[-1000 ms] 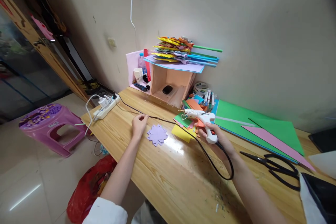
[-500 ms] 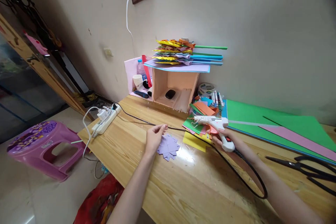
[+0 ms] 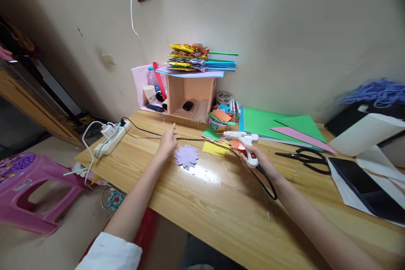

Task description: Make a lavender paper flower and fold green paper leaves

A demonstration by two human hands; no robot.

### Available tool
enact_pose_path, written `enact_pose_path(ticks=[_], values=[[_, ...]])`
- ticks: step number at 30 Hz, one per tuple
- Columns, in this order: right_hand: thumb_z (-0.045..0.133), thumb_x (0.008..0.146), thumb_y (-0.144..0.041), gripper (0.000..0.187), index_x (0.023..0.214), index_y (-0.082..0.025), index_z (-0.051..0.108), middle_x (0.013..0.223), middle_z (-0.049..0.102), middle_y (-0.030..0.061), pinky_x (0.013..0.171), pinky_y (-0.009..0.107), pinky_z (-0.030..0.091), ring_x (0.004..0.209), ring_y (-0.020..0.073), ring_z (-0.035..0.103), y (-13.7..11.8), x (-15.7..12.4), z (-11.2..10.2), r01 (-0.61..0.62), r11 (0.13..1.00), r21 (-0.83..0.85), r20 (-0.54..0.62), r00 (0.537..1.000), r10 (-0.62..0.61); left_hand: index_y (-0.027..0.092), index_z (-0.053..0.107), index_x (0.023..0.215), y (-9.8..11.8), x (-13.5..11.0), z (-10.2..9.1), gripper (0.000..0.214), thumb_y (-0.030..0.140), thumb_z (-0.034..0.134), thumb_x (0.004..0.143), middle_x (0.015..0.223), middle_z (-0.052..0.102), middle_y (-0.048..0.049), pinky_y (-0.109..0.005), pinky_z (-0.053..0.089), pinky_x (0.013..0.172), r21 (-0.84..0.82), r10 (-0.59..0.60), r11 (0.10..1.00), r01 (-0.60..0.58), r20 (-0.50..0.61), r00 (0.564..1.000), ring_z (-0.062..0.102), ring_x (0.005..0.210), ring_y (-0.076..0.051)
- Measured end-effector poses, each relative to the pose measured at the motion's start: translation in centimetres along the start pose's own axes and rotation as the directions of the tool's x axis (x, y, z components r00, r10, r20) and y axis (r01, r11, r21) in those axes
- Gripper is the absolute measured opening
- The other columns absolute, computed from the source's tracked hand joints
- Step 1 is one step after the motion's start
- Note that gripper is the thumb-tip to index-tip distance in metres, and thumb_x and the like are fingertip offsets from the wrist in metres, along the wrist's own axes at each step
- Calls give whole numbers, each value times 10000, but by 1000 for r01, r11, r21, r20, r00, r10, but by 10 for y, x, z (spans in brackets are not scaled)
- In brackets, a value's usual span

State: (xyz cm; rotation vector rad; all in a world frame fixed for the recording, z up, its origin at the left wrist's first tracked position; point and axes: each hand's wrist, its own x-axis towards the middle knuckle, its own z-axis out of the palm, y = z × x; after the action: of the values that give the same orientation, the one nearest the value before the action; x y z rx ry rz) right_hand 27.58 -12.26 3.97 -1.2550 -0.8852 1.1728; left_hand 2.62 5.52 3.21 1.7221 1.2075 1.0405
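Note:
My right hand is wrapped round the handle of a white hot glue gun, its nozzle pointing left over scraps of coloured paper. From the handle's base a black cord loops back across the table toward the power strip. My left hand is over this cord, index finger stretched forward; the other fingers are partly hidden. Just right of that hand lies a purple paper piece with a zigzag edge, flat on the wooden table. Yellow paper is between it and the glue gun.
A power strip sits at the left edge. Behind stands an open box topped with paper flowers. Green sheets, black scissors and a phone lie rightward. A pink stool stands at left.
My left hand has loosened its pinch on the cord and stretched its index finger forward. The glue gun stays in my right hand. The view has swung right, showing the phone.

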Motion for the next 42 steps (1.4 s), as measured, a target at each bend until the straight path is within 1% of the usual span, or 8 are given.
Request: enact_pose_path(ticks=[3,10,15,22,28,33,37,42], values=[[465,771,-487,404,536,-160,490,487,409,-17,379,228,211,404,70,307,0,-12,-3,-20,1000,-2,7,1000,20,178,613,937,-3,-18,-3,352,191,669,590,1029,586,-111,-356,360,901,98,32,995,-33,11,999,513,1025,-253],[493,758,-461,361,567,-155,504,526,445,-11,401,214,244,434,69,332,4,-20,-12,26,999,-18,13,1000,-26,167,557,703,-9,-51,12,507,321,815,295,751,603,-64,-281,399,679,200,-142,971,130,45,989,560,843,-262],[470,756,-504,407,538,-160,472,479,396,-22,391,229,202,412,71,287,-1,-21,-14,40,998,-42,53,998,-37,125,572,597,5,-50,7,395,345,799,361,578,587,-34,-239,353,503,67,-254,967,245,224,941,549,576,-180],[390,798,-522,451,526,-169,456,466,346,-23,422,247,198,430,87,262,-4,-25,-24,105,990,-92,69,993,-99,84,658,859,35,-26,20,487,454,720,548,807,668,-108,-231,391,534,-203,-198,930,305,422,885,580,615,-150],[341,849,-471,430,567,-168,455,505,339,-27,465,249,217,465,94,273,-1,-24,-30,144,987,-67,-72,986,-149,83,651,859,43,5,57,501,383,778,478,878,671,-119,-269,461,664,-375,-124,872,314,452,883,614,701,-170],[366,847,-461,398,592,-167,450,578,392,-18,500,235,257,515,97,310,3,-15,-14,161,986,-51,-192,967,-168,66,650,803,29,10,64,468,329,803,448,795,682,-129,-272,475,619,-447,-142,828,337,416,898,622,633,-175],[384,836,-468,400,581,-167,452,573,405,-15,505,231,272,524,100,330,14,-9,7,112,993,-32,-203,972,-117,60,646,760,17,12,63,463,324,815,419,763,685,-132,-272,480,612,-500,-206,792,350,321,924,626,619,-181],[398,813,-494,423,563,-158,462,541,407,-13,486,234,256,498,94,320,26,-4,21,56,993,-99,-43,997,-60,61,650,808,8,6,73,455,374,773,501,782,688,-132,-261,483,592,-525,-276,753,396,294,915,624,618,-172]])
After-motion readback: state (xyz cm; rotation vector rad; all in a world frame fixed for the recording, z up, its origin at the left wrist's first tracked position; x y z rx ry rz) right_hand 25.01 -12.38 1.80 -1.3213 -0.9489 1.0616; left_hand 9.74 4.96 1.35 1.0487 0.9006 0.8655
